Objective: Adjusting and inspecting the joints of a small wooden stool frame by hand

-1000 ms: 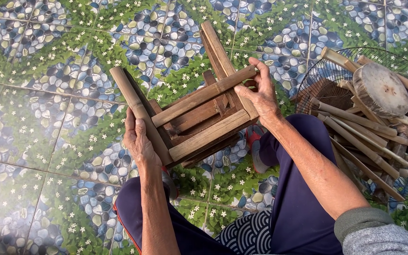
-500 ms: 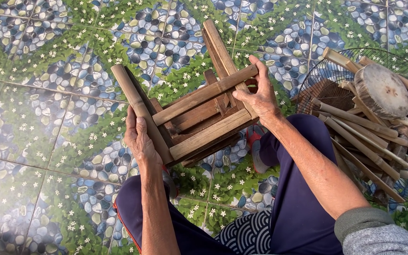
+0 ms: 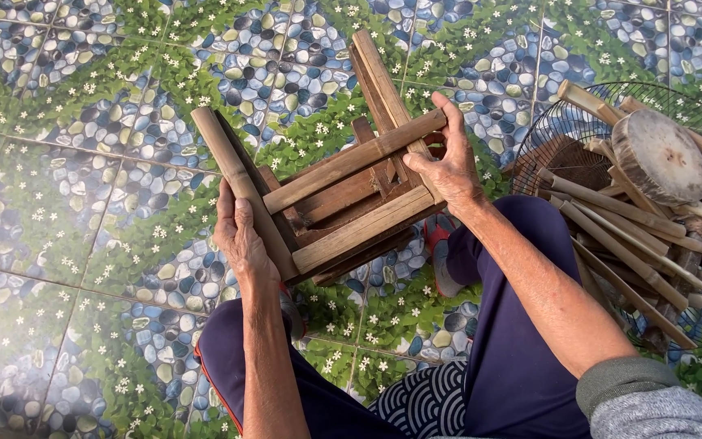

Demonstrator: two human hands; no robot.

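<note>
Fingers of the left hand lie closed along one leg of a small bamboo stool frame, the thumb pressed up the pole and the palm cupping it from below. Nearest the camera, dark trousers and a grey sleeve frame the view, and the stool is held tipped on its side above the knees, clear of the floor. On the far side, the right hand closes over the end of an upper crossbar, where that bar meets another leg; its fingers wrap around the bar, so both hands hold the frame firmly.

Judging by its build, the frame should be light and stiff, with smooth rounded poles that could slip in a loose hold. The joints look like the weak spots, so the thick legs seem the safest places to grip, rather than the thin slats between them.

Beyond the right forearm stands a round wire basket piled with cut bamboo sticks, with a round wooden block resting on top. Under everything spreads a tiled floor printed with pebbles, leaves and small white flowers.
</note>
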